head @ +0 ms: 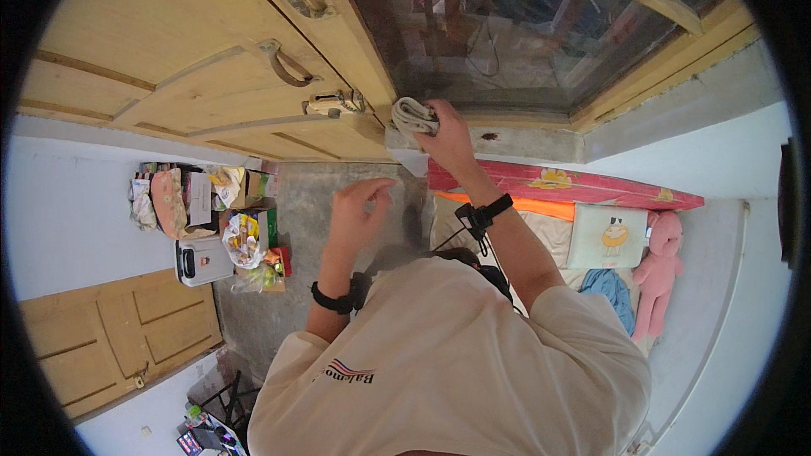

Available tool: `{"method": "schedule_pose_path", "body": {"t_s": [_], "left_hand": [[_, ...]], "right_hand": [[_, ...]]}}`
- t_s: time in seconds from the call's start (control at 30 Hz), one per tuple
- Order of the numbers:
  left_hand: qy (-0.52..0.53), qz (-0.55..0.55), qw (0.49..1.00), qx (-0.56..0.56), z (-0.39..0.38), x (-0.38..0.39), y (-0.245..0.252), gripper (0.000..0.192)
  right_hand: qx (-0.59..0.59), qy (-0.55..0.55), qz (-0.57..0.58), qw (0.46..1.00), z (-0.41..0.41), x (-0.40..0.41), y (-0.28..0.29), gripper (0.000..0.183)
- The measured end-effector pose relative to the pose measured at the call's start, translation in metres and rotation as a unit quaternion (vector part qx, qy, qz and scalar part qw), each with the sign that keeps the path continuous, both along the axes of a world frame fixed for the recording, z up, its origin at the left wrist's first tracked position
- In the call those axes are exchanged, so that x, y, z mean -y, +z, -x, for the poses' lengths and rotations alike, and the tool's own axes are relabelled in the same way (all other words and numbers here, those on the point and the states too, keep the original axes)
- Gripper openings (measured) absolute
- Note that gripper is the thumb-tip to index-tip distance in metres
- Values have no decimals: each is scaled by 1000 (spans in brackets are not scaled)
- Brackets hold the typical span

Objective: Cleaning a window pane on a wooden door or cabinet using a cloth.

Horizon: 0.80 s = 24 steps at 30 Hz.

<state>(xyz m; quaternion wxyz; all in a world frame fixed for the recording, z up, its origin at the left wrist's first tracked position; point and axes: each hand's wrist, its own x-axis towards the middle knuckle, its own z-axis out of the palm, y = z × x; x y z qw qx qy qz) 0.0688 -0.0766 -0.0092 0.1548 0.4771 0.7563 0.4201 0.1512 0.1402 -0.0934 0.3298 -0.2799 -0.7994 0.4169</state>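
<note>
My right hand [448,138] holds a folded grey cloth [415,116] against the lower corner of the wooden window frame [494,119], beside the door's edge. Dark glass [488,38] fills the frame above it. My left hand [362,210] is raised over the concrete floor with its fingers curled and the thumb apart, holding nothing. The yellow wooden door [209,63] at the upper left bears a metal pull handle [288,68] and a latch [334,103]. Both wrists wear black straps.
A bed with a red floral board [526,182], a pale green pillow [607,235] and a pink plush toy [660,272] lies at the right. Boxes, bags and a white case [204,261] stand on the floor at the left. Another wooden door [120,335] is at the lower left.
</note>
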Motion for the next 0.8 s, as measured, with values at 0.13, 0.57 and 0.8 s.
{"method": "schedule_pose_path", "body": {"t_s": [0.13, 0.57, 0.8], "left_hand": [[-13, 0, 1000, -1, 0, 0, -4, 21], [-11, -9, 1000, -20, 7, 2, -3, 21], [0, -14, 1000, -17, 5, 0, 0, 21]], "right_hand": [[-6, 8, 1, 1000, 5, -1, -1, 46], [-51, 19, -21, 998, 7, 0, 23, 48], [-3, 19, 7, 1000, 6, -3, 16, 46]]}}
